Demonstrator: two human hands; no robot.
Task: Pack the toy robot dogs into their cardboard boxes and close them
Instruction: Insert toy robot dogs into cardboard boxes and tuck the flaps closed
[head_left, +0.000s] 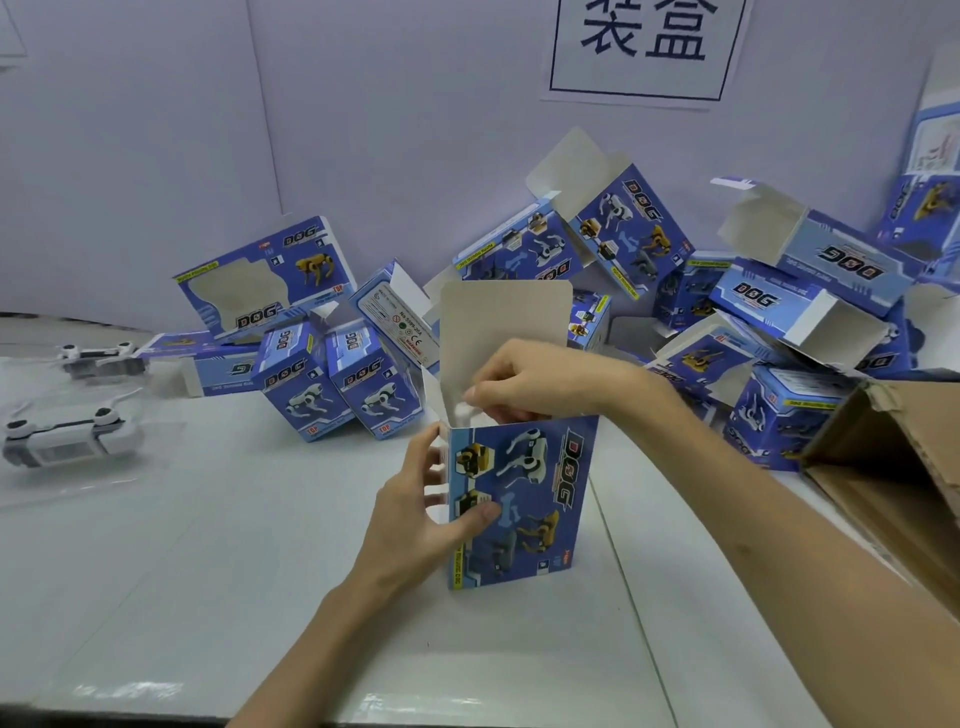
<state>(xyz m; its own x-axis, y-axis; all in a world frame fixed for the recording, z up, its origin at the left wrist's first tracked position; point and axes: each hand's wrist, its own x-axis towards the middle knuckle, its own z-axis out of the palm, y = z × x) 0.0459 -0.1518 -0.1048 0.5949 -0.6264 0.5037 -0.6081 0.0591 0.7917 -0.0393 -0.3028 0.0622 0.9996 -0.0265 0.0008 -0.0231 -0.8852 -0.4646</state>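
Note:
A blue printed cardboard box stands upright in the middle of the table with its top lid flap raised. My left hand grips the box's left side, thumb on the front face. My right hand reaches into the open top, its fingers pinching a white toy robot dog that is mostly hidden inside. Two more white toy robot dogs lie in clear bags at the left, one near and one farther back.
Several blue boxes, some shut and some open and empty, are heaped along the back wall. A large brown carton lies open at the right. A paper sign hangs on the wall.

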